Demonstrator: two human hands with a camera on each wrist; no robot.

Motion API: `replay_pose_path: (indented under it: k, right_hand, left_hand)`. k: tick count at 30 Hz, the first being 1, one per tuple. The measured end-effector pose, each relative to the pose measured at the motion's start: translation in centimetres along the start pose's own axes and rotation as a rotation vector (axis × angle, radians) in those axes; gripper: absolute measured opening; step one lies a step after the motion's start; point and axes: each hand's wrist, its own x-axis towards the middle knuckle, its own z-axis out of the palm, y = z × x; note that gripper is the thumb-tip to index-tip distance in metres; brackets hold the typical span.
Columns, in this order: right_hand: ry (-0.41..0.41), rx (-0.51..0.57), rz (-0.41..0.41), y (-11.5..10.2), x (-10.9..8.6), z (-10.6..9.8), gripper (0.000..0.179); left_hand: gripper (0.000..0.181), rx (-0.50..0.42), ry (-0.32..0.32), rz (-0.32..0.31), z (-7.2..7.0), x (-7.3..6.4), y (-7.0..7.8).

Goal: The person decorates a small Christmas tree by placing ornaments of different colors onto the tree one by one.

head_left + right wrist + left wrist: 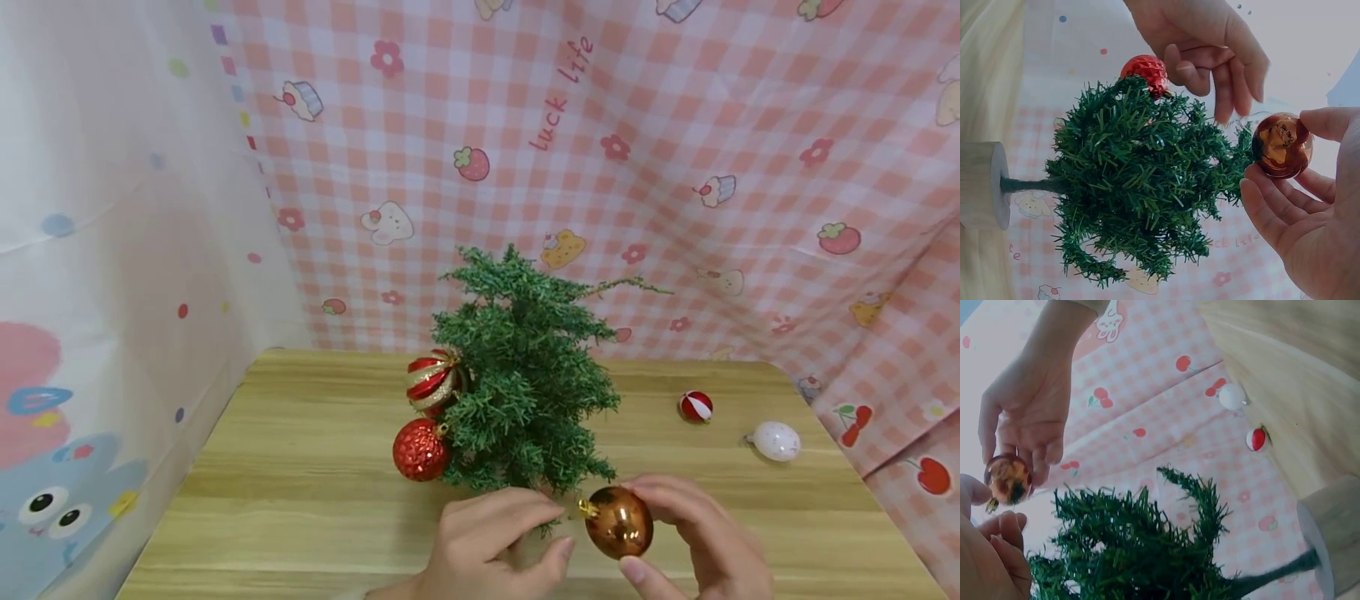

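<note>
My right hand (701, 533) holds a shiny copper-brown Christmas ball (619, 523) between thumb and fingers. Its gold cap points left, toward my left hand (495, 537). That hand's thumb and fingers are parted just left of the cap, gripping nothing; the right wrist view shows a gap between them and the ball (1283, 145). Behind both hands stands a small green artificial Christmas tree (517, 383), its lower twigs close to my left fingertips. On the tree's left side hang a red-and-gold striped ball (432, 379) and a textured red ball (422, 451).
Toward the right of the wooden table (300, 500) lie a red-and-white ball (696, 406) and a white speckled ball (777, 441). The tree's round wooden base (1335, 531) shows in the wrist views. A pink checked cloth (450, 208) hangs behind the table.
</note>
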Motion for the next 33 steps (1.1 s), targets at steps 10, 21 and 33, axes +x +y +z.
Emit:
replay_pose_path:
  k: [10,21,33]
  right_hand:
    - [-0.019,0.042,-0.035,0.0,0.2,0.1,0.061]
    - [-0.054,-0.138,0.072,0.2,-0.7,-0.1,0.069]
    - [-0.139,-0.450,0.159,-0.6,-0.1,1.4,0.062]
  left_hand:
    - [0.011,0.024,-0.014,-0.027,0.4,0.0,0.0]
    - [0.016,-0.088,0.037,-0.118,-0.2,-0.1,-0.2]
    - [0.023,-0.075,-0.030,-0.124,-0.6,0.3,0.1]
